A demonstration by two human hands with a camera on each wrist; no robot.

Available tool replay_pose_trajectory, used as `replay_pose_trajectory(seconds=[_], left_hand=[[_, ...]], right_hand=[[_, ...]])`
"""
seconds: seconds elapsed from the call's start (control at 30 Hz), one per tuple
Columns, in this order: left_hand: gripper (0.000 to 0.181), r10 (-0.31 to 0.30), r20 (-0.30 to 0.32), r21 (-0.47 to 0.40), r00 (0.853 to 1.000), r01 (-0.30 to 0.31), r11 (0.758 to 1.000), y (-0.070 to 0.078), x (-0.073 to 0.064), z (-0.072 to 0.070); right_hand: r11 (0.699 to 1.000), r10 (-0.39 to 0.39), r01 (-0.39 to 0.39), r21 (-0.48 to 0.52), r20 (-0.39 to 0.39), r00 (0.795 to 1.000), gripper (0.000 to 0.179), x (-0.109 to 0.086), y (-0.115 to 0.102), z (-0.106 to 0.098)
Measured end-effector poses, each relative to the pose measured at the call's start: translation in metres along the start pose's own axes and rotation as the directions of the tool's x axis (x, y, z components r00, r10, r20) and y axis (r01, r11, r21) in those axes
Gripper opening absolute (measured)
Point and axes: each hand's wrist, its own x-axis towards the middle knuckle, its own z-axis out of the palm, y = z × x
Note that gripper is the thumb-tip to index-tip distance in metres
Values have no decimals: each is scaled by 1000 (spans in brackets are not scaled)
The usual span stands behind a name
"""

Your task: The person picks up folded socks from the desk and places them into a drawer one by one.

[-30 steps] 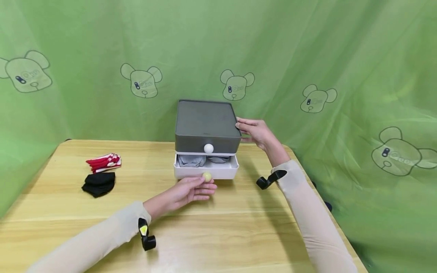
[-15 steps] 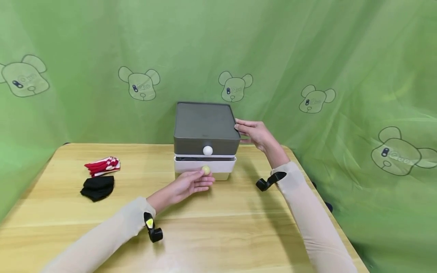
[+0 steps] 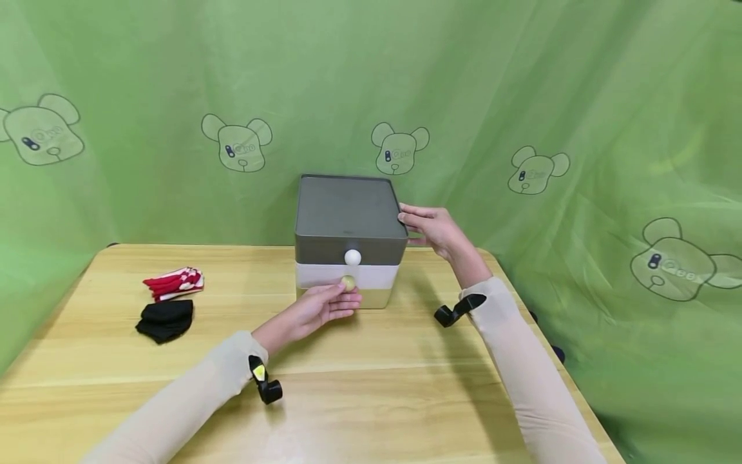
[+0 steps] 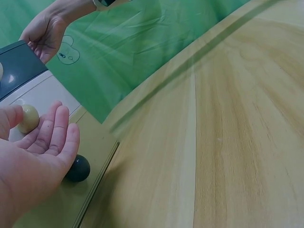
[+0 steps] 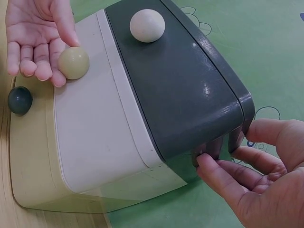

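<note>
A small three-drawer box (image 3: 348, 209) stands at the back of the table, with a dark grey top drawer, a white middle drawer (image 5: 95, 123) and a beige bottom drawer (image 5: 33, 152). All three fronts sit flush. My left hand (image 3: 313, 312) pinches the yellow-green knob (image 5: 73, 62) of the white drawer between thumb and index finger, the other fingers extended below it. Against the box's right side, near the top rim, my right hand (image 3: 435, 229) rests its extended fingers. The white knob (image 3: 352, 257) and the dark knob (image 4: 78, 168) are untouched.
On the left of the wooden table (image 3: 371, 399) lie a folded red-and-white cloth item (image 3: 175, 282) and a folded black one (image 3: 165, 320). A green curtain (image 3: 324, 77) with bear-head prints hangs close behind the box and along both sides.
The white middle drawer has slid back into the box, hiding the grey cloth inside. My left hand has moved away from me with its knob; the right hand has stayed at the box's side.
</note>
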Motion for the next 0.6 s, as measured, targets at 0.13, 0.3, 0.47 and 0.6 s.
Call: replay_pose_trajectory(seconds=[0.13, 0.3, 0.47, 0.6], left_hand=[[46, 4, -7, 7, 1000, -4, 1000, 0, 0, -1], [45, -1, -31, 27, 1000, 2, 1000, -1, 0, -1], [47, -27, -109, 107, 994, 39, 993, -3, -3, -2], [46, -84, -212, 173, 974, 122, 977, -4, -9, -4]], right_hand=[[1000, 0, 0, 2, -2, 1000, 51, 1, 1, 1], [1000, 3, -3, 8, 1, 1000, 52, 1, 1, 3], [1000, 8, -8, 1, -2, 1000, 51, 1, 1, 2], [1000, 3, -3, 0, -4, 1000, 51, 1, 1, 1]])
